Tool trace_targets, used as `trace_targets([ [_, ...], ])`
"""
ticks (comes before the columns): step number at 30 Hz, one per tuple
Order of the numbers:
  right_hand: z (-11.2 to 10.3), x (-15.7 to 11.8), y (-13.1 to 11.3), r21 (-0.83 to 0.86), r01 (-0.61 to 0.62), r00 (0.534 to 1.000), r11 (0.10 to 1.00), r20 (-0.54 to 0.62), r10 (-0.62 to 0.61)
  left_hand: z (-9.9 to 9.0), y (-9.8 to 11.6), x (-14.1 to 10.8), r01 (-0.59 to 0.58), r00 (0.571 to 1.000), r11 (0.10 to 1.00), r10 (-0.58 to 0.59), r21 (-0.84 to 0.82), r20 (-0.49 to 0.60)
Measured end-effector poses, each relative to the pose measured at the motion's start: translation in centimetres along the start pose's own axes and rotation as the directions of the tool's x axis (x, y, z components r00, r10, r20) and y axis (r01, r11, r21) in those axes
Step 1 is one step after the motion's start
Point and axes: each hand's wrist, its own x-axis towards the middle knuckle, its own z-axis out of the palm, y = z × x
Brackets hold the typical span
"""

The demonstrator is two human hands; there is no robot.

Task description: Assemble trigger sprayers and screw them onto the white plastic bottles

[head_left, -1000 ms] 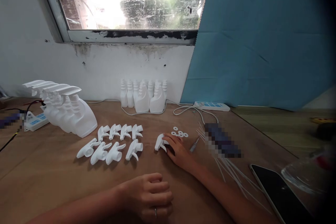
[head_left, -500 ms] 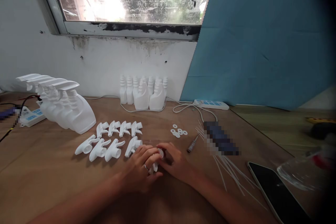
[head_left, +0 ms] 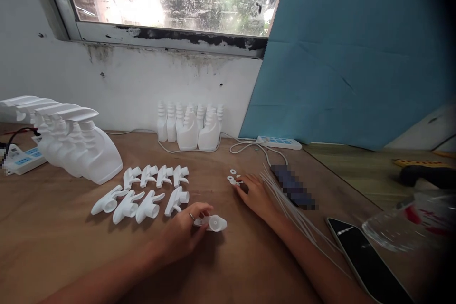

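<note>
My left hand (head_left: 190, 228) is closed on a white trigger spray head (head_left: 217, 223), its round collar opening facing up. My right hand (head_left: 254, 194) reaches over a small group of flat white washers (head_left: 232, 180). Its thumb and index fingertip are slightly apart at the washers' edge, with no washer seen lifted, and part of the group is hidden under the fingers. Left of my left hand lie two rows of white trigger spray heads (head_left: 147, 206), the closest one (head_left: 177, 201) just beyond my knuckles.
White spray bottles (head_left: 188, 130) stand by the wall, and more lean together (head_left: 103, 152) at the left. Thin white tubes (head_left: 299, 216), a pixelated dark object (head_left: 294, 187), a phone (head_left: 366, 261) and a clear plastic bottle (head_left: 388, 228) lie at right. Power strips (head_left: 280, 142) sit behind.
My right hand has left the spray head and moved right and forward to the washers. My left hand keeps the spray head, now with its collar opening in plain sight. The view has shifted slightly.
</note>
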Motion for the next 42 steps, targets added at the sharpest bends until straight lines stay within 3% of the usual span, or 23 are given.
trace_targets([
  [6,1.0,-0.3,0.5,-0.041,-0.035,0.999,0.999,0.028,0.036,-0.1,0.8,-0.1,0.123,0.991,0.987,-0.117,-0.107,0.062],
  [12,1.2,-0.2,0.7,0.005,-0.062,0.998,0.998,0.032,0.061,-0.7,1.5,0.1,0.197,0.973,0.977,-0.184,-0.082,0.142],
  [27,0.4,-0.1,-0.2,0.004,-0.008,1.000,1.000,-0.019,0.008,-0.5,1.4,0.1,0.160,0.980,0.981,-0.145,-0.107,0.137],
  [34,-2.0,-0.7,-4.7,0.204,0.240,0.971,0.949,-0.071,-0.230,-0.4,1.5,0.2,0.134,0.987,0.985,-0.124,-0.104,0.097],
  [42,-4.2,-1.3,-8.2,0.450,0.447,0.850,0.773,0.054,-0.523,-0.2,0.9,-0.1,0.119,0.990,0.989,-0.112,-0.087,0.084],
])
